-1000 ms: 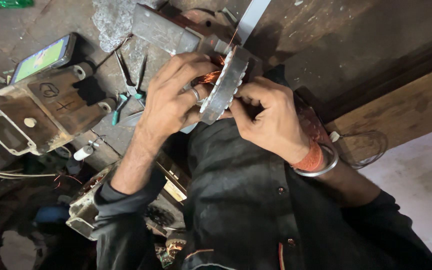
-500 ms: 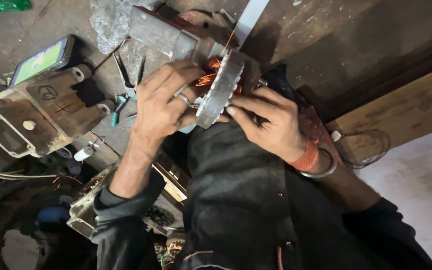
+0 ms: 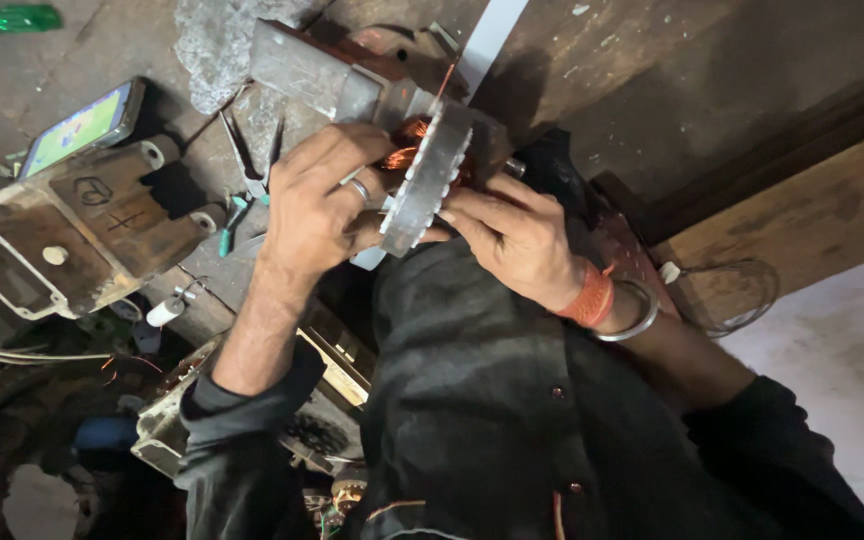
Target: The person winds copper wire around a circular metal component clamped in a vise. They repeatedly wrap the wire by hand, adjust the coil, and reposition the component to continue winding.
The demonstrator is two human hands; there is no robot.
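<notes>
While both hands clasp it over the person's lap, the toothed metal stator [image 3: 429,180] stands on edge just off the near edge of the worktop [image 3: 652,90]. Its copper winding [image 3: 402,155] faces the left hand [image 3: 317,205], whose ringed fingers curl around that side; the right hand [image 3: 517,235] pinches the opposite face. Pliers [image 3: 247,165] lie on the worktop just beside the left hand.

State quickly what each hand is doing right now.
Left hand: closed on the motor stator, fingers at its copper winding.
Right hand: gripping the stator's other side.

lit phone screen [image 3: 80,128] (green-yellow) — upper left
</notes>
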